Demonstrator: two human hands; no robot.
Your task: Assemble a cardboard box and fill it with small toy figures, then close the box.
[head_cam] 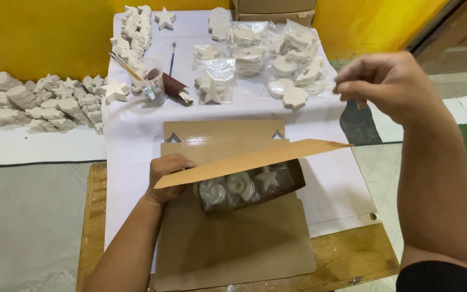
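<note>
A brown cardboard box (233, 246) lies unfolded on the white sheet in front of me. Its inner tray holds bagged white plaster figures (239, 186), shells and a star among them. My left hand (164, 176) grips the left end of a long cardboard flap (255, 158) that slants over the tray. My right hand (387, 81) is raised well above the table at the right, its fingers pinched together with nothing visible in them. It hangs clear of the flap's right tip.
Bagged plaster shapes (268, 59) lie at the far end of the white sheet (131, 130). A clear cup with brushes (152, 81) and a dark roll (174, 86) stand left of them. Loose plaster pieces (33, 100) pile along the yellow wall. The wooden table edge (352, 259) shows below.
</note>
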